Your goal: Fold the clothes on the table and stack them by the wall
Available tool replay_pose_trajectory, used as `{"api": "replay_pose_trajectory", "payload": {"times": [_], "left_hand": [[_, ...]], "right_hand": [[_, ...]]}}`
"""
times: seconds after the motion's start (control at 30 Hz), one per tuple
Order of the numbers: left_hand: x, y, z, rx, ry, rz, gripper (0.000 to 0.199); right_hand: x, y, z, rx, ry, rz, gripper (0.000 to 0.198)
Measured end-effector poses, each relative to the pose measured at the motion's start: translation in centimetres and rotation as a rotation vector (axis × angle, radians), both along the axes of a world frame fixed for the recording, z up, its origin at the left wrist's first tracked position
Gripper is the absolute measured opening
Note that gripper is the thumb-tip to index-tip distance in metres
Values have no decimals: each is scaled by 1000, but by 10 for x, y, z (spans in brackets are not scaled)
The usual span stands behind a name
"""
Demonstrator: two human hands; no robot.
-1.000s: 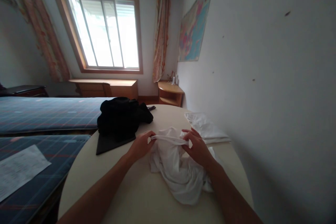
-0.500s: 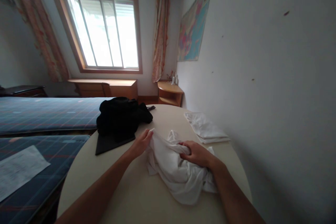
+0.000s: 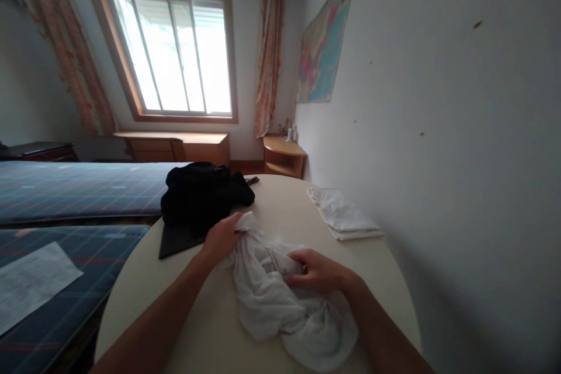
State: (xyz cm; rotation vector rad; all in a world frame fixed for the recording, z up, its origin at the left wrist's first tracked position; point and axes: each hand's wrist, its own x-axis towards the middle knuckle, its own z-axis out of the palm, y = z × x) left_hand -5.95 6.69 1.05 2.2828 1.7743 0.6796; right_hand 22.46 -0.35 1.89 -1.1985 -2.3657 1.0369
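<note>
A crumpled white cloth garment (image 3: 274, 304) lies bunched on the pale round table (image 3: 210, 327); its exact kind does not show. My left hand (image 3: 222, 239) is closed on its upper left end, which is slightly raised. Fingers and thumb of my right hand (image 3: 315, 270) curl around a fold near the garment's middle. The lower part spreads in loose folds toward me, between my forearms. Just beyond my left hand sits a heap of black cloth (image 3: 204, 193) on a flat dark board or folder (image 3: 175, 241).
A folded white cloth (image 3: 346, 213) lies at the table's right edge, near the wall (image 3: 460, 198). Left of the table are plaid mattresses (image 3: 87, 190), one with a sheet of paper (image 3: 37, 280) on it. A corner shelf (image 3: 284, 149) stands behind.
My left hand has moved left and a little toward me, drawing the garment's end along. My right hand has shifted left and lower. The garment now stretches farther toward me.
</note>
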Motion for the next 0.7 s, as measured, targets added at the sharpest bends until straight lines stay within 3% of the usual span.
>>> {"api": "replay_pose_trajectory", "payload": {"times": [0.1, 0.17, 0.37, 0.47, 0.57, 0.7], "left_hand": [[-9, 7, 3, 22, -27, 143, 27], [-12, 10, 3, 9, -50, 171, 25], [-13, 19, -7, 6, -321, 17, 24], [-13, 21, -12, -12, -493, -111, 25], [-15, 24, -15, 3, -578, -192, 24], [-20, 28, -11, 123, -615, -6, 20]], "right_hand": [[-2, -1, 2, -165, 137, 92, 30], [2, 2, 1, -131, 269, 43, 31], [28, 36, -18, 190, 623, -538, 42], [40, 47, -25, 314, 600, -739, 48], [47, 48, -27, 390, 494, -800, 51], [48, 43, -28, 314, 227, -751, 50]]}}
